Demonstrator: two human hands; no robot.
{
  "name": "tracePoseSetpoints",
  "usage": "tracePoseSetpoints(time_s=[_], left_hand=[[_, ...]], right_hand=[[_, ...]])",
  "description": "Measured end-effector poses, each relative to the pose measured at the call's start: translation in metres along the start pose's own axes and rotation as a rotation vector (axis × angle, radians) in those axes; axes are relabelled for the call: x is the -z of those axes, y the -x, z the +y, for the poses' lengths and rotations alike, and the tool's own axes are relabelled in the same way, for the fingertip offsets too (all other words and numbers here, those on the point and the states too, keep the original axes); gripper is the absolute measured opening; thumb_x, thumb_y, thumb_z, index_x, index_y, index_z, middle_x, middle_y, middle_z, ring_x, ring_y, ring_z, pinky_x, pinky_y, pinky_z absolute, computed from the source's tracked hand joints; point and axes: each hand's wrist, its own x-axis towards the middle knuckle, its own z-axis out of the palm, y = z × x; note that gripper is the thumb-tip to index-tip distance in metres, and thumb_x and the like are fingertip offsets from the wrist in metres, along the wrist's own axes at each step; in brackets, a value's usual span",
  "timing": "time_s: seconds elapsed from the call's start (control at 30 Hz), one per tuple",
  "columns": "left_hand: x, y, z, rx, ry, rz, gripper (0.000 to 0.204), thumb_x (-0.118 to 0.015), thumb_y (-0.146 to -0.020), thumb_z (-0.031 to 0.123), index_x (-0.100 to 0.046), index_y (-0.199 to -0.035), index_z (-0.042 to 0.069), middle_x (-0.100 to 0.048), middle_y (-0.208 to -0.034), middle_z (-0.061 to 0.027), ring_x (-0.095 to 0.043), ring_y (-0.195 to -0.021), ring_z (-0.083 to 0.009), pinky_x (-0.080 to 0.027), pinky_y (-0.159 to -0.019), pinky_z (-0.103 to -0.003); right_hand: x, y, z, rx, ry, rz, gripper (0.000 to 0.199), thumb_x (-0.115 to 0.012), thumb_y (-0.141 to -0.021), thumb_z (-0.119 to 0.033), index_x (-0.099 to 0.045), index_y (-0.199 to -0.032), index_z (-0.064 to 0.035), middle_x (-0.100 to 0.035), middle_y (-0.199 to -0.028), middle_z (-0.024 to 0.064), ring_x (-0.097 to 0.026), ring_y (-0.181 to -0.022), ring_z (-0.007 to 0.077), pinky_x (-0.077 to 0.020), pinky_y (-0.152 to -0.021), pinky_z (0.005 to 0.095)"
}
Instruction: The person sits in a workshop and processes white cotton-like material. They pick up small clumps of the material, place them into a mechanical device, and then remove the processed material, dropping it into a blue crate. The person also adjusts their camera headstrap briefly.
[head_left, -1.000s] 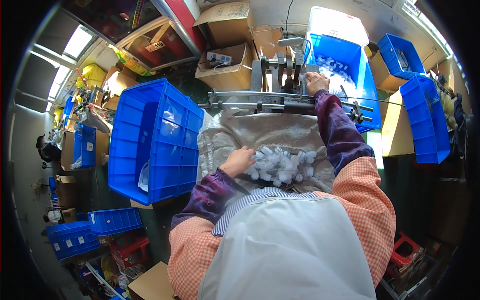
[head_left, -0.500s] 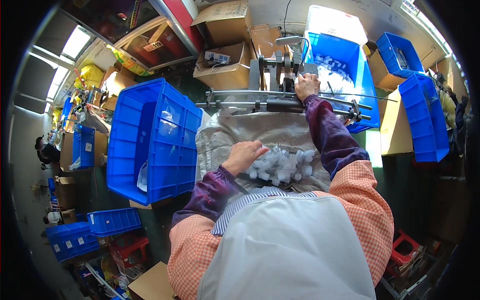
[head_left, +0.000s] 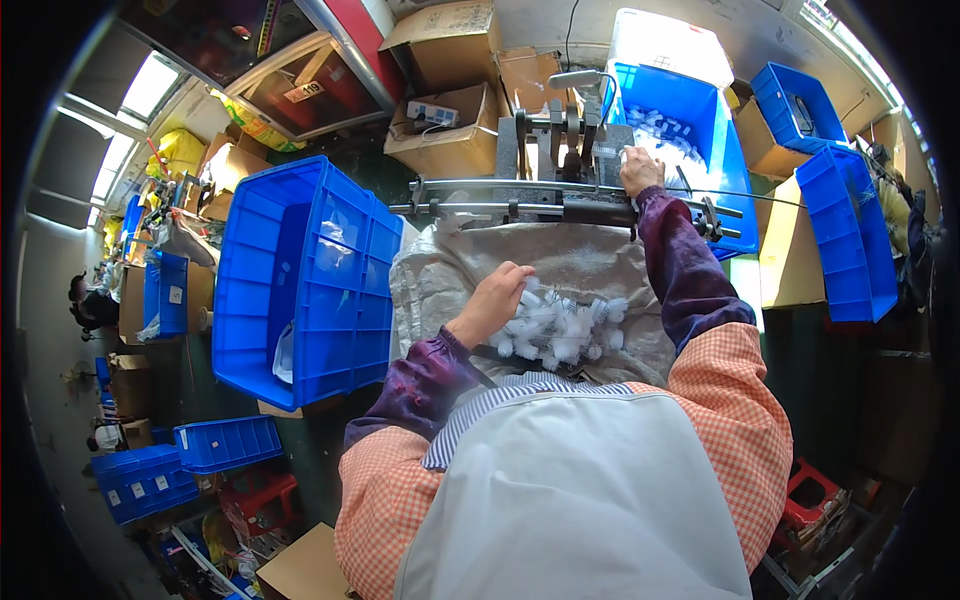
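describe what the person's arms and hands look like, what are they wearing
Both hands are bare, no gloves: the left hand and the right hand. Each forearm is covered by a dark purple mottled oversleeve, gathered at the wrist. Above the elbows show the sleeves of an orange-and-white checked shirt. A pale apron with a striped neck edge covers the chest.

I see a pile of small plastic parts (head_left: 558, 333) lying on a sack (head_left: 560, 270) in front of me, with a metal machine (head_left: 565, 165) behind it. A big crate (head_left: 300, 280) sits left of the sack, and another bin (head_left: 690, 120) stands behind the machine to the right.
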Motion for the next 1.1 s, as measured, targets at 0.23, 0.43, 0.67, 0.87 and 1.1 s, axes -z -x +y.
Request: tracePoseSetpoints(time_s=[0.23, 0.43, 0.67, 0.87, 1.1], left_hand=[[-0.003, -0.017, 0.014, -0.097, 0.074, 0.095, 0.02, -0.053, -0.084, 0.004, -0.057, -0.103, 0.0, -0.061, -0.093, -0.0158, -0.06, -0.081, -0.0299, -0.048, -0.07, -0.033], [-0.006, -0.035, 0.035, -0.132, 0.115, 0.178, 0.021, -0.055, -0.083, 0.003, -0.057, -0.104, 0.001, -0.062, -0.094, -0.0155, -0.063, -0.077, -0.0255, -0.049, -0.066, -0.03], [-0.013, -0.05, 0.039, -0.01, 0.191, 0.198, 0.026, -0.057, -0.084, 0.008, -0.053, -0.109, 0.001, -0.061, -0.097, -0.0167, -0.064, -0.075, -0.0215, -0.05, -0.064, -0.029], [-0.02, 0.002, -0.029, 0.252, -0.516, -0.054, 0.027, -0.058, -0.082, 0.022, -0.056, -0.099, 0.001, -0.059, -0.097, -0.0173, -0.059, -0.087, -0.032, -0.048, -0.073, -0.041], [-0.029, 0.039, -0.066, 0.457, -0.47, -0.319, 0.034, -0.048, -0.086, 0.034, -0.062, -0.088, 0.002, -0.06, -0.093, -0.0187, -0.058, -0.088, -0.0354, -0.046, -0.074, -0.044]], right_hand=[[0.044, -0.019, 0.027, -0.073, 0.264, 0.055, 0.022, -0.05, -0.079, -0.016, -0.056, -0.1, -0.0123, -0.063, -0.093, 0.0111, -0.063, -0.086, 0.027, -0.043, -0.08, 0.0408], [0.069, 0.039, 0.019, 0.092, -0.105, 0.049, 0.027, -0.049, -0.084, -0.023, -0.061, -0.104, -0.0074, -0.063, -0.1, 0.0153, -0.062, -0.079, 0.0341, -0.049, -0.07, 0.0398], [0.089, 0.116, -0.047, 0.608, -0.907, -0.661, 0.024, -0.052, -0.085, -0.01, -0.056, -0.107, -0.0016, -0.06, -0.089, 0.0127, -0.056, -0.084, 0.0163, -0.0446, -0.074, 0.0304], [0.024, 0.024, -0.02, 0.193, -0.247, 0.185, 0.012, -0.054, -0.082, -0.015, -0.059, -0.091, -0.0086, -0.059, -0.089, 0.0089, -0.056, -0.086, 0.0308, -0.0449, -0.074, 0.04], [0.002, -0.001, -0.021, 0.142, -0.027, 0.163, 0.017, -0.056, -0.077, -0.014, -0.061, -0.093, -0.015, -0.058, -0.095, 0.0035, -0.05, -0.1, 0.0233, -0.041, -0.082, 0.0383]])
